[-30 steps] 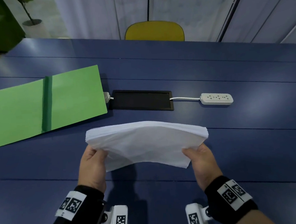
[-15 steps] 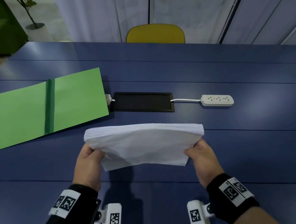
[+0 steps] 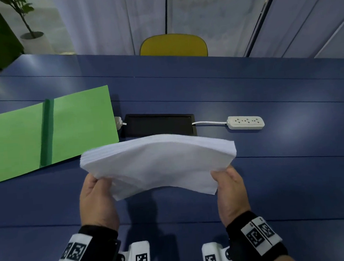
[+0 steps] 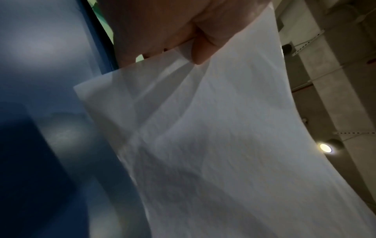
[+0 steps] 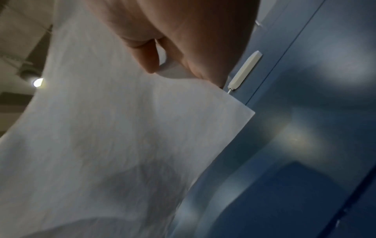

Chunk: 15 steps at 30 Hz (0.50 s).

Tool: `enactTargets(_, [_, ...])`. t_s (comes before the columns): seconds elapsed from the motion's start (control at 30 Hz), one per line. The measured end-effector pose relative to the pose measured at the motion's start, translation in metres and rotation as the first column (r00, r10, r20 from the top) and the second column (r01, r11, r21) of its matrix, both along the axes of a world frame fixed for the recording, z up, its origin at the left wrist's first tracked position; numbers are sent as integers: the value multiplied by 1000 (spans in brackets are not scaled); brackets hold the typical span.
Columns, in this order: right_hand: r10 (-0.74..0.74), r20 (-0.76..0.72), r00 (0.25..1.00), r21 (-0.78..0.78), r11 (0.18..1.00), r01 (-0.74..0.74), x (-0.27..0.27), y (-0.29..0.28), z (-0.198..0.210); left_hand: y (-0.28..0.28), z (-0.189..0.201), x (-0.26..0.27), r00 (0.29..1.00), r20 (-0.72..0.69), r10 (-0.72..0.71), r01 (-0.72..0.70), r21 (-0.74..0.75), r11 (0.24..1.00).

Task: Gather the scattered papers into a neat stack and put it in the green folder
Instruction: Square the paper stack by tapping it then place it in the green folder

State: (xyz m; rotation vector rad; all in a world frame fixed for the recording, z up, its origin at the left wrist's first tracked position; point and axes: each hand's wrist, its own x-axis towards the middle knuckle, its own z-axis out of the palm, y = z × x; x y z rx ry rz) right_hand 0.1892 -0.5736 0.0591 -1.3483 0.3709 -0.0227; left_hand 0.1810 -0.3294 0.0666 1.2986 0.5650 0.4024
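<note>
A stack of white papers (image 3: 159, 161) hangs above the blue table, bowed upward in the middle. My left hand (image 3: 97, 193) grips its left edge and my right hand (image 3: 229, 185) grips its right edge. In the left wrist view the papers (image 4: 223, 145) fill the frame under my left hand (image 4: 173, 32), thumb on the sheet. In the right wrist view my right hand (image 5: 183, 40) pinches the papers (image 5: 112, 128) the same way. The green folder (image 3: 45, 133) lies open flat on the table to the left of the stack.
A black cable tray lid (image 3: 160, 124) is set into the table (image 3: 292, 173) behind the papers. A white power strip (image 3: 246, 122) with its cord lies to the right of it. A yellow chair (image 3: 173, 46) stands at the far side.
The stack stays in both hands at about the same spot over the table. Its middle now bows up a bit more. The folder has not moved.
</note>
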Motion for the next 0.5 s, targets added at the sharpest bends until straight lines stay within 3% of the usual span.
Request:
enactTargets(0.2, [17, -132, 991, -79, 996, -27, 4, 0, -13, 1, -16, 3, 994, -77, -75, 74, -12, 997])
enactTargets(0.5, [75, 57, 996, 11, 997, -76, 8, -1, 19, 3, 14, 13, 996, 90, -13, 12, 10, 1000])
